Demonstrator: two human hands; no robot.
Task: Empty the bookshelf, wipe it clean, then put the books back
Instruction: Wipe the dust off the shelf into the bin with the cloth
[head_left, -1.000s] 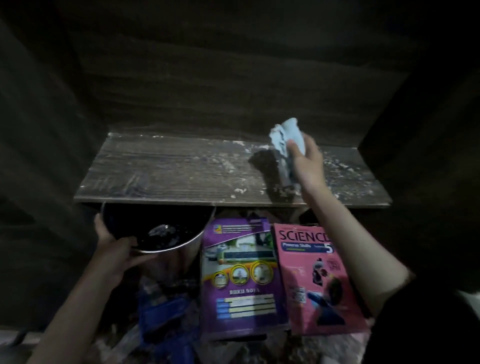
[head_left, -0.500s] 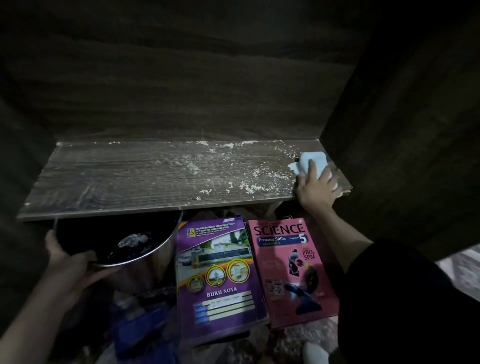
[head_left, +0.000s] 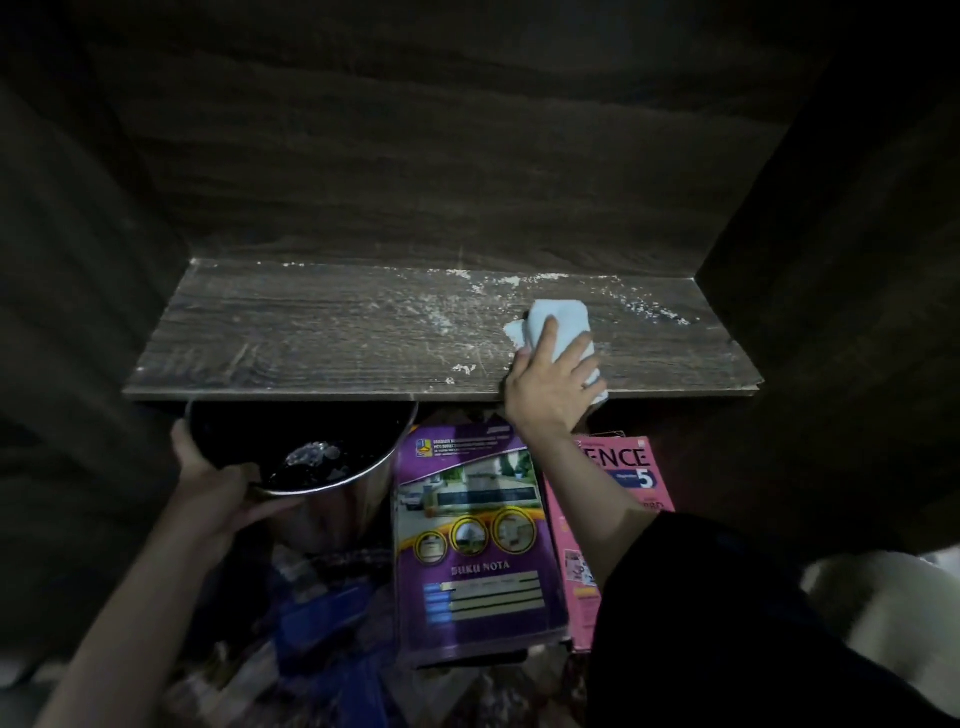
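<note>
Shelf (head_left: 311, 338) is sitting emptied, so step 1 is looking done; wiping's underway w/ white crumbs (head_left: 649, 312) lying along the back & right; purple book (head_left: 472, 545) & pink book (head_left: 623, 467) are waiting below, not yet back. Right hand (head_left: 553, 384) is pressing the cloth (head_left: 561, 317) flat under spread fingers (head_left: 549, 338), right of centre near the front edge; left hand (head_left: 213, 483) is gripping the bucket (head_left: 337, 512) rim just under that edge.

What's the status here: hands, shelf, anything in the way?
Right hand presses cloth flat on shelf. Left hand grips metal bin below the front edge. White dust left at back right. Nothing blocking.
</note>
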